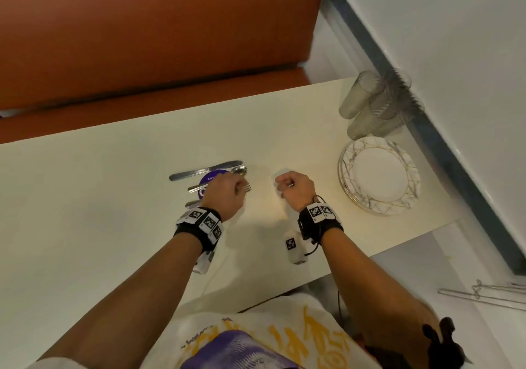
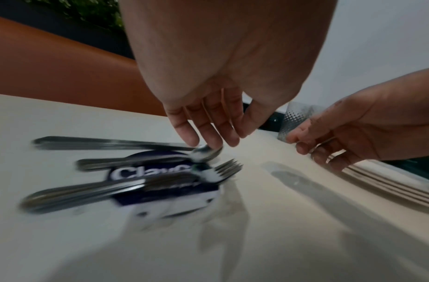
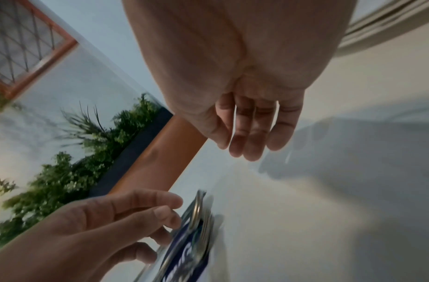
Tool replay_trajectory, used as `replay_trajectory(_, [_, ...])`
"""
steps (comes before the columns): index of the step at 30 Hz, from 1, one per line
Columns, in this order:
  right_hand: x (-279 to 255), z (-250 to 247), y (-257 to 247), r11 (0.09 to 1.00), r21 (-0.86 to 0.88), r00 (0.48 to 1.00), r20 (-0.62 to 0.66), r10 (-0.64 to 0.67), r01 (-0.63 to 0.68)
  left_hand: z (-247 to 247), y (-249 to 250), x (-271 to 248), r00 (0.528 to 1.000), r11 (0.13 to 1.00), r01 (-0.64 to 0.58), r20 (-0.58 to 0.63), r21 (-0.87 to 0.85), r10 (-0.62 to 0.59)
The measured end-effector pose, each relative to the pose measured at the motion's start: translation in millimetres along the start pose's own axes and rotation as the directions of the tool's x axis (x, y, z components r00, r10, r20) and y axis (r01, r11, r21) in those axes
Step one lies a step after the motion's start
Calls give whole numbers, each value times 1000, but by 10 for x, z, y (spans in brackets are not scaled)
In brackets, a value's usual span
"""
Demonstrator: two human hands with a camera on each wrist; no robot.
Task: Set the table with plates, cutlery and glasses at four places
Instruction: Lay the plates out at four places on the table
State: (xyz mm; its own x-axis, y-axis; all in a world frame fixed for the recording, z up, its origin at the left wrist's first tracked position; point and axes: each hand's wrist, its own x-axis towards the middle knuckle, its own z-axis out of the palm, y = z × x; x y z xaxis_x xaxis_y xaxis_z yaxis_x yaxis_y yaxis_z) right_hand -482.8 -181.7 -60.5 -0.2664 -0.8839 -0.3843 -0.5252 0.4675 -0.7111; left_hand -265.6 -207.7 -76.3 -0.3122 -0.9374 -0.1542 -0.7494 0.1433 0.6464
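Left hand grip spread over spoon, right hand grip relaxed, empty, beside plates

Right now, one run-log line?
left hand: open over steel spoon | right hand: open, empty | white gold-patterned plates: stacked

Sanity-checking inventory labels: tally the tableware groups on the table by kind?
Knife group: 1
Spoon group: 1
Fork group: 1
Plate stack: 1
Glass cluster: 1
Total: 5 groups. The pieces within each group are too blurred or overlapped to count.
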Motion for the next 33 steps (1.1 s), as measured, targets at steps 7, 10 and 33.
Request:
replay_trajectory(7, [144,-1038,456,995,100,993,-118,13,-2,420,988,457,994,993,0,107,-119,13])
replay_trajectory(10, [283,-1563,704,999,53,986,-167,11,-2,696,1437,664,988,978,50,151,-204,-19])
replay_trajectory(33, [1128,-2871,1918,918,-180,932,-150,330,-355,1935,2262,1385,807,790,558,387,-255,-446])
